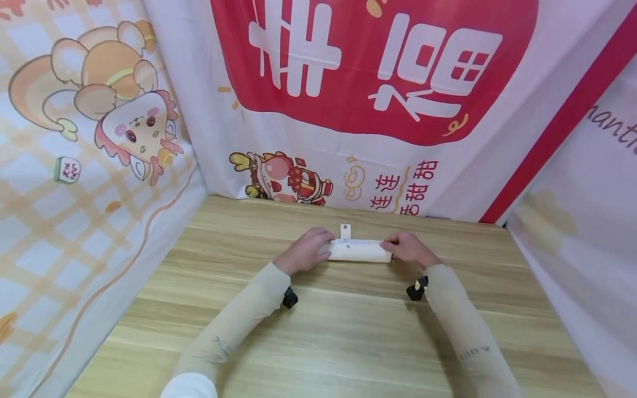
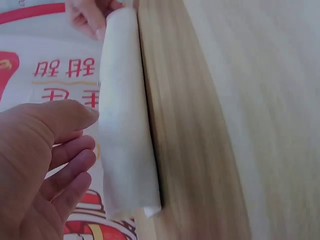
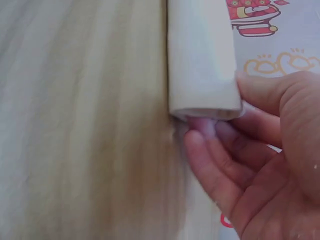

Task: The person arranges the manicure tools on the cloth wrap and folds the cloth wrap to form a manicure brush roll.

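Observation:
A white rolled-up case (image 1: 360, 252) lies crosswise on the wooden table, with a short strap (image 1: 345, 232) bearing a metal snap sticking out from its far side. At its left end is my left hand (image 1: 306, 250); in the left wrist view the thumb touches the roll's edge and the other fingers are loosely bent beside it. My right hand (image 1: 409, 249) pinches the right end. In the right wrist view its thumb lies on the side of the roll (image 3: 202, 60), and a fingertip reaches under the open end.
A white curtain (image 1: 298, 127) with red print hangs behind the table (image 1: 318, 342). Patterned cloth (image 1: 40, 221) stands along the left side, and another white cloth (image 1: 572, 221) along the right. Both wrists carry small black devices (image 1: 417, 289).

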{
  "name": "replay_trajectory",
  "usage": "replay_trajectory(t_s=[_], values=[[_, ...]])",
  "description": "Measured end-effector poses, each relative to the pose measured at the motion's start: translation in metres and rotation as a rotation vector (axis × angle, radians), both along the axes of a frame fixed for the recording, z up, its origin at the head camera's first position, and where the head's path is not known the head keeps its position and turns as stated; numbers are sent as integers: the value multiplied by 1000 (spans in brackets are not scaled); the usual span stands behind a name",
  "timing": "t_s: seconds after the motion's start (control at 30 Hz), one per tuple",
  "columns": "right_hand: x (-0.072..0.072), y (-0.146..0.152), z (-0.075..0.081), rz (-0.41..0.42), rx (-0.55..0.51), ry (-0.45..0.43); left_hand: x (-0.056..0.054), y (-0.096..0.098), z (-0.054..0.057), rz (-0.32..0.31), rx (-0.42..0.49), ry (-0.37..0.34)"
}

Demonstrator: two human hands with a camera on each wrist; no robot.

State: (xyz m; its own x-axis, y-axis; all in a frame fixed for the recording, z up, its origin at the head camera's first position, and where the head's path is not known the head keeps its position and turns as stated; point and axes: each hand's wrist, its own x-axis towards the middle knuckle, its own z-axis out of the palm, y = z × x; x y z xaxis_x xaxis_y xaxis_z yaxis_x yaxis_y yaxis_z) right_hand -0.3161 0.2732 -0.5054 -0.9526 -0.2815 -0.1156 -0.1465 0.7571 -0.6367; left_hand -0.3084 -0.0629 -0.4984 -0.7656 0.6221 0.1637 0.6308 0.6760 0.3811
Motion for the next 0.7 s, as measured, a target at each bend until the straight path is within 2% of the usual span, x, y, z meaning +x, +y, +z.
replay_trajectory(t_s=[0.13, 0.23, 0.37, 0.5, 0.6, 0.7], values=[[-4, -4, 10, 9, 61, -34, 2, 10, -3, -37, -42, 41], [-9, -9, 19, 60, 142, -20, 3, 11, -3, -18, -70, 37], [-16, -19, 36, 121, 219, 31, 3, 12, -3, -8, -88, 28], [-26, -37, 48, 170, 225, 108, 2, 13, -3, -14, -80, 20], [-35, -53, 48, 208, 204, 157, 1, 13, -3, -2, -64, 6], [-44, -65, 38, 199, 161, 151, -1, 14, -5, 4, -40, -6]])
